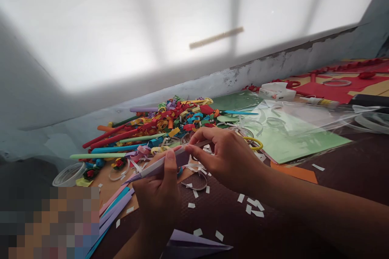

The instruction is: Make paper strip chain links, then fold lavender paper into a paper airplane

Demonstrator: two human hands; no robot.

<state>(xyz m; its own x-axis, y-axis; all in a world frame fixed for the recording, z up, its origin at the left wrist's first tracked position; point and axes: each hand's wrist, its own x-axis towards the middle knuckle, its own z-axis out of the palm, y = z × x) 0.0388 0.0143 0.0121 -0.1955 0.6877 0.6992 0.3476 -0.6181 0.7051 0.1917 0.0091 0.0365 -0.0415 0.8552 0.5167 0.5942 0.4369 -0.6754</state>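
Observation:
My left hand grips a folded piece of lilac paper, its thumb lying along the top. A pale strip, which looks like tape, runs along the paper's upper edge. At the far end of that edge my right hand is closed, thumb and forefinger pinched together on the strip. Below my hands a folded lilac paper cone lies on the dark table. Small white paper scraps are scattered around it.
Beyond my hands is a pile of coloured paper chains and rolled paper sticks. A tape roll stands at the left. Green sheets, an orange sheet and a glue bottle lie to the right. Lilac and blue strips lie front left.

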